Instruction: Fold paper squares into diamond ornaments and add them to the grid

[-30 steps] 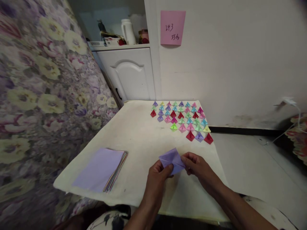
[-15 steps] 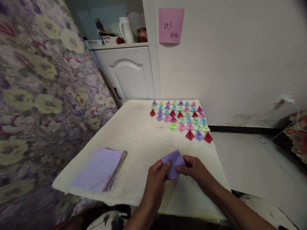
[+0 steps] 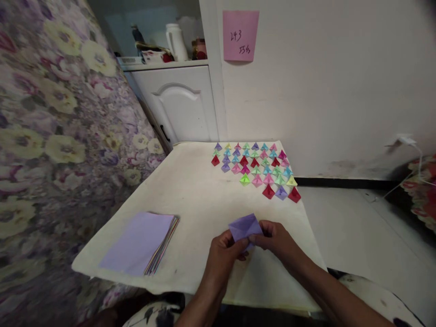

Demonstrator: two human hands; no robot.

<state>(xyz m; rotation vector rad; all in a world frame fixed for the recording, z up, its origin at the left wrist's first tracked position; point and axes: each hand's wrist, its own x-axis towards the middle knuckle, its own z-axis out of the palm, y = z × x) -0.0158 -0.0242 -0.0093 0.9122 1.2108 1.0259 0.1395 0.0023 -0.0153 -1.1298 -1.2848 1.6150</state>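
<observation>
A small folded piece of purple paper (image 3: 245, 227) is held between both hands above the front of the table. My left hand (image 3: 226, 252) grips its lower left side, with the thumb lying across the lower part. My right hand (image 3: 274, 238) pinches its right edge, thumb tip close to the left thumb. Creases show on the paper's face; its lower edge is partly covered by the thumbs. Beyond the hands, several rows of small folded paper pieces (image 3: 255, 162) in many colours lie at the far right of the table.
A stack of coloured paper (image 3: 138, 243), purple on top, lies at the table's (image 3: 190, 190) left front. A floral curtain (image 3: 68, 150) hangs along the left. Behind stand a white cabinet (image 3: 180, 104) and a wall with a pink note (image 3: 240, 36).
My left thumb has slid down and right across the purple paper, towards the right thumb. More of the paper's upper face now shows. The right hand has hardly moved.
</observation>
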